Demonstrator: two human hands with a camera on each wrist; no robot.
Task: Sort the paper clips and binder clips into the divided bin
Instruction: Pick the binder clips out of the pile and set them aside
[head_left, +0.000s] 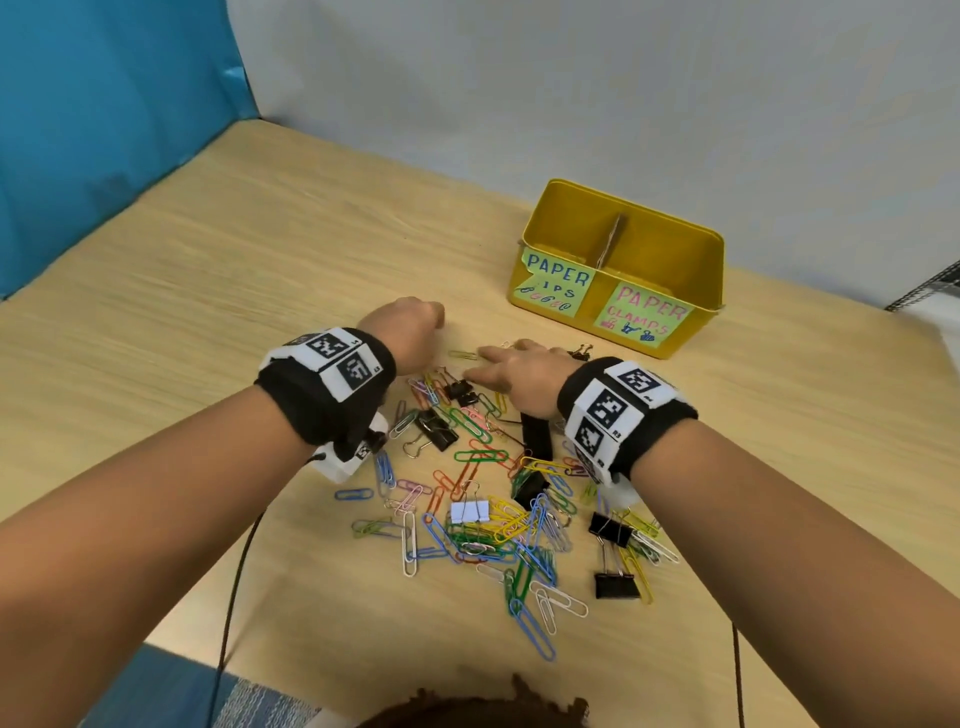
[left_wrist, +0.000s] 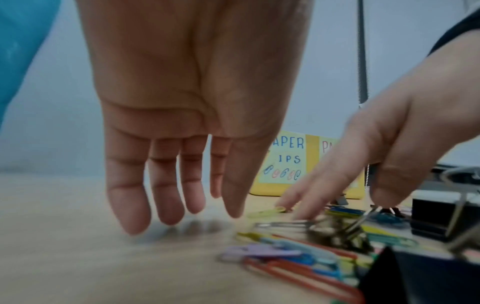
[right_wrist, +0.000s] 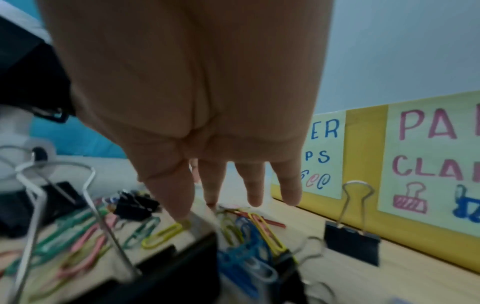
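Observation:
A yellow divided bin (head_left: 597, 297) stands at the back right, labelled for paper clips on the left and paper clamps on the right; what lies inside is hidden. Coloured paper clips (head_left: 493, 525) and black binder clips (head_left: 436, 429) lie mixed on the wooden table. My left hand (head_left: 415, 327) hovers over bare table left of the pile, its fingers (left_wrist: 168, 195) straight and empty. My right hand (head_left: 498, 364) reaches flat over the pile's far end, a fingertip touching a yellow paper clip (head_left: 464, 355). In the right wrist view my right hand (right_wrist: 221, 185) holds nothing.
One small black binder clip (right_wrist: 350, 240) stands just in front of the bin (right_wrist: 363, 154). A white binder clip (head_left: 469, 512) sits mid-pile. Thin black cables (head_left: 234, 597) hang over the table's near edge. A blue panel (head_left: 104, 130) borders the left side.

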